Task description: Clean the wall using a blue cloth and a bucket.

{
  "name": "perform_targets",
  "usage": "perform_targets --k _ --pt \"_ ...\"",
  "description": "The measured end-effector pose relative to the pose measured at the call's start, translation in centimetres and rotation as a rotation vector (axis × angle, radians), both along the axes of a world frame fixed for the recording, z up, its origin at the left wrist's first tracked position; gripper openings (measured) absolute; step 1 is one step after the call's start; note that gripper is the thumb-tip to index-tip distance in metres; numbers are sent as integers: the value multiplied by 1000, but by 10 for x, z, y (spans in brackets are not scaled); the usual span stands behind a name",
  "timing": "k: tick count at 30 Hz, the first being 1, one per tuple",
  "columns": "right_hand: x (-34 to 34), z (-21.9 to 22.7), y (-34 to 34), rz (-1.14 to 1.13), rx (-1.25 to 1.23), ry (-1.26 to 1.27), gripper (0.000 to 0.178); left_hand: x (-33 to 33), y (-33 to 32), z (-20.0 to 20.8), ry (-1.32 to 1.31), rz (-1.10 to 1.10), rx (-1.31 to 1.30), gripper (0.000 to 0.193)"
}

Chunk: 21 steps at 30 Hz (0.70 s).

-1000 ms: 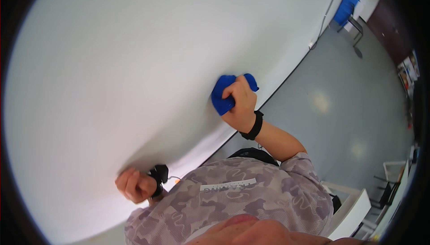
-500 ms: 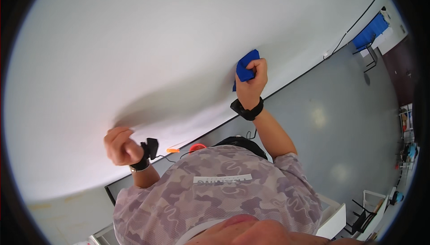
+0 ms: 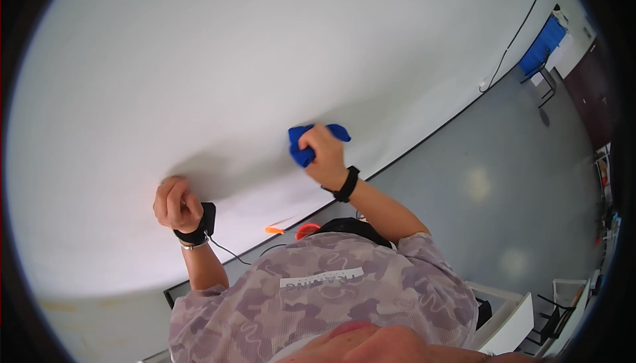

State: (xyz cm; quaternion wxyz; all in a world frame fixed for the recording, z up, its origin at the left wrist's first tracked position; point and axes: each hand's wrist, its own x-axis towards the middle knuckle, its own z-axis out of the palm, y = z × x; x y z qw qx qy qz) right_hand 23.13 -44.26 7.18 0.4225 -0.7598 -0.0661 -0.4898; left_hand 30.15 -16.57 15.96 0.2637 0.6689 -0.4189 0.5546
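Note:
My right hand (image 3: 326, 156) is closed on a crumpled blue cloth (image 3: 301, 153), which lies against a broad white wall (image 3: 199, 51). Parts of the cloth stick out on both sides of my fingers. To the left, my left hand (image 3: 177, 204) is loosely curled near the same wall, with nothing visible in its fingers. Both wrists wear black bands; a dark box-shaped piece (image 3: 208, 218) sits at the left one, and a thin cable runs from it toward my body.
Below the wall, by my waist, are an orange object (image 3: 274, 230) and a red round one (image 3: 307, 231). Grey floor (image 3: 450, 184) stretches off to the right, with a chair (image 3: 547, 84) far off. A white table (image 3: 507, 326) stands at lower right. A black cable (image 3: 509, 48) runs along the wall.
My right hand has moved left and lower in the picture with the blue cloth, which is now bunched differently. My left hand has shifted slightly upward, its fingers more curled.

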Motion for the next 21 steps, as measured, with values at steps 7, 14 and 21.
perform_targets --k 7,14,21 --pt "-8 47 -69 -138 684 -137 23 3 -1 7 -50 -58 63 24" --pt "16 28 41 -63 61 -93 25 2 -3 10 -35 -85 80 23" --pt "-1 32 4 -12 -122 47 28 -3 0 14 -64 -32 111 22"
